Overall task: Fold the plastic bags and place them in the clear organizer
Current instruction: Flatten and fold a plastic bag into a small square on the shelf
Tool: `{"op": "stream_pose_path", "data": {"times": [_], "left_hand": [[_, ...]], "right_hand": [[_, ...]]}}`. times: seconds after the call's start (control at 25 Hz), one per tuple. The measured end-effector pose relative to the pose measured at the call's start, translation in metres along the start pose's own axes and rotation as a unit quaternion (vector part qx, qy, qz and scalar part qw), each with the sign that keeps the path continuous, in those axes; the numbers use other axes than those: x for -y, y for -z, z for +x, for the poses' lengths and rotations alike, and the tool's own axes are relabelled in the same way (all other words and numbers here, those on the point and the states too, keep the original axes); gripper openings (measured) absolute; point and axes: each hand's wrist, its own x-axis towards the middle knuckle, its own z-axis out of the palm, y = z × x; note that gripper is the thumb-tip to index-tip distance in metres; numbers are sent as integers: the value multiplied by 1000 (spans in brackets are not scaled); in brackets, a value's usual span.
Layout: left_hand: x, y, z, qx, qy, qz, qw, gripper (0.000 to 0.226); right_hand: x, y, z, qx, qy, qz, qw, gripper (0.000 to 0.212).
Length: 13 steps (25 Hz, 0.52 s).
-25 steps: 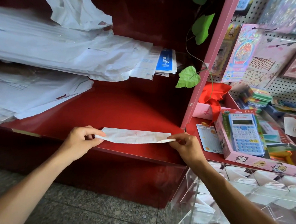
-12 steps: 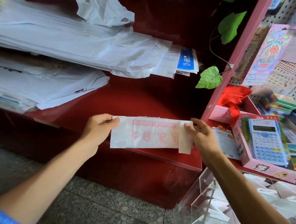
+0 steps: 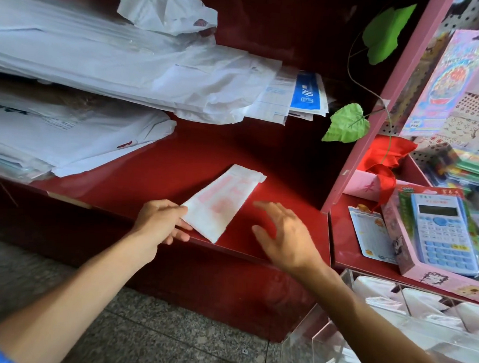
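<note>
A folded white plastic bag [image 3: 222, 200] with faint pink print lies slanted on the red shelf [image 3: 271, 239], near its front edge. My left hand [image 3: 161, 220] pinches the bag's near left corner between thumb and fingers. My right hand [image 3: 284, 234] hovers just right of the bag with fingers spread, holding nothing. The clear organizer [image 3: 392, 331] stands at the lower right, below the shelf, with several folded white bags in its compartments.
Stacks of flat white bags [image 3: 99, 69] fill the shelf's left and back, with a crumpled bag [image 3: 165, 5] on top. A pink divider post [image 3: 377, 111] borders the right. Beyond it sit a boxed calculator [image 3: 442, 236], a red ribbon [image 3: 385, 159] and green leaves [image 3: 347, 123].
The bag was held up stretched between both hands; now it lies slanted on the shelf. My right hand has let go and opened, while my left keeps its end.
</note>
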Motion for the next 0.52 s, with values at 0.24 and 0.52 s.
{"op": "stream_pose_path", "data": {"times": [0.24,0.52], "left_hand": [[-2,-8,-18,1,-203,449,870,49],[27,-5,-8,139,-433,498,738,52]], "right_hand": [[12,-16,-4,147,69,-87,983,60],[10,-23,-15,104,105,-136,980,52]]}}
